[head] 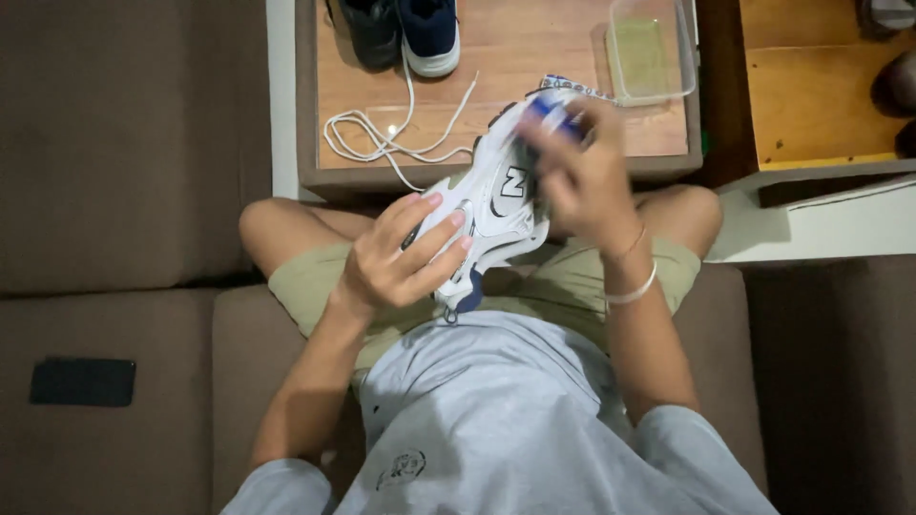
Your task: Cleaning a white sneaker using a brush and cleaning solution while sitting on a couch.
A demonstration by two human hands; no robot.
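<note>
White sneaker (491, 205) with dark blue trim, held over the lap of a person seated on a brown sofa (124, 191). It lies tilted, heel end near the body, toe end pointing far toward the wooden surface (534, 57).

Progress, as judged: the shoe appears to have no lace in it. A loose white lace (382, 138) lies coiled on the surface, just beyond the knees, one strand running far toward a second pair of shoes (405, 33), dark blue and black with white soles. So the lace seems out; work on the shoe body looks mid-way. How much of the upper has been dealt with cannot be told, since the right side of the shoe is blurred.

Left hand (401, 257): palm under the heel end, fingers spread over the side panel, grip closed around the shoe and steadying it. Forearm comes up from the near left.

Right hand (582, 176): at the toe end, motion-blurred, fingers curled over something blue and white (553, 110), perhaps a cloth or brush; cannot tell which. Grip narrow on it, pressed against the shoe. Pale band on that wrist.

Elsewhere: clear plastic tub (649, 52), far right on the surface. Dark flat phone (81, 381) on the sofa, near left, well apart from both hands.
</note>
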